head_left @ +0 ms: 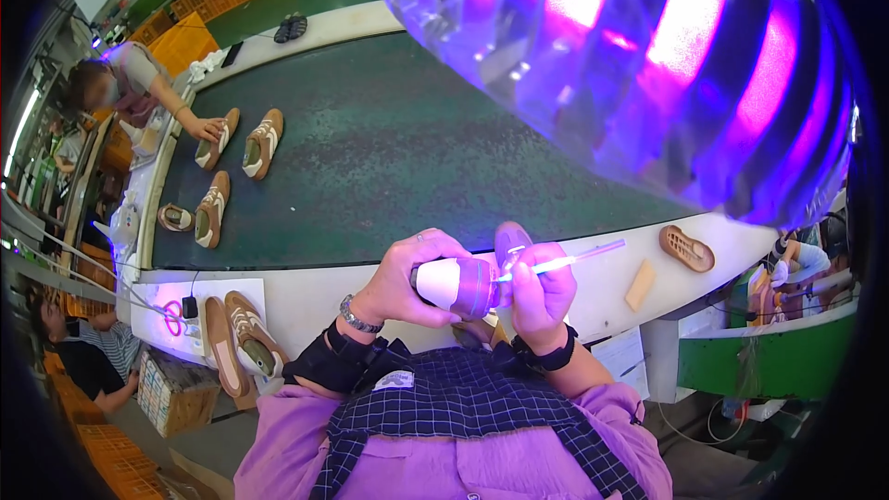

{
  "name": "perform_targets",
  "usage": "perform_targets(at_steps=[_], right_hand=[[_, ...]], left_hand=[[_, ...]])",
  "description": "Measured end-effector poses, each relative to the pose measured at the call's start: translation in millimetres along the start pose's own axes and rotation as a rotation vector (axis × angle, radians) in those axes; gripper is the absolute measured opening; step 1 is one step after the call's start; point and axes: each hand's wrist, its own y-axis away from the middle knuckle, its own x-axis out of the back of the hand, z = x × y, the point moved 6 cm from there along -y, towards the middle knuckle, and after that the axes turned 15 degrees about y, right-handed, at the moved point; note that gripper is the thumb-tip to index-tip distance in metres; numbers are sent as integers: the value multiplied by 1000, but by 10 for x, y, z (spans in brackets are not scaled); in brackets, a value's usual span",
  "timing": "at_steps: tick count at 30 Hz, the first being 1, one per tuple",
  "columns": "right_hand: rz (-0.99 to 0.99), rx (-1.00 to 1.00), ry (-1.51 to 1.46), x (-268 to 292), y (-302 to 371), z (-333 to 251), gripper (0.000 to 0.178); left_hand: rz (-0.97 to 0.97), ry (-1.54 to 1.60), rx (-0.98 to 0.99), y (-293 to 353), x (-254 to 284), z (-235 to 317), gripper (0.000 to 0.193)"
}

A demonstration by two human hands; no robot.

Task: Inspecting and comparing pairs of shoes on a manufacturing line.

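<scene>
In front of my body, my left hand [412, 278] wraps round a shoe [472, 285] with a whitish rounded end, tinted violet by the lamp. My right hand [542, 296] pinches a slim pen-like tool [579, 259], white with a translucent shaft, its tip against the shoe's side. I cannot tell whether it is a pen or a brush. Just beyond my right hand, another shoe [511, 241] rests at the belt's edge, partly hidden. Below my hands, part of a further shoe [477, 331] shows.
A large ribbed lamp [630, 65] glows violet overhead at right. Several brown shoes [263, 143] stand on the green belt [389, 157]; a co-worker's hand [206, 127] touches one. On the near ledge are a shoe pair [252, 338], pink scissors [173, 318], a tan block [640, 284] and a sole [687, 248].
</scene>
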Motion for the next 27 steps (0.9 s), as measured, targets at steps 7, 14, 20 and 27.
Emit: perform_targets(at_steps=[7,14,20,27], right_hand=[[-17,0,140,-52,8,49,6],[-79,6,184,-61,-11,39,5],[-57,-25,91,-75,5,36,4],[-113,4,130,-106,35,30,4]], left_hand=[[-33,-40,-28,-1,-9,77,52],[-36,-64,-23,3,-5,68,53],[-78,-125,-92,-11,3,98,56],[-97,-163,-116,16,10,109,55]])
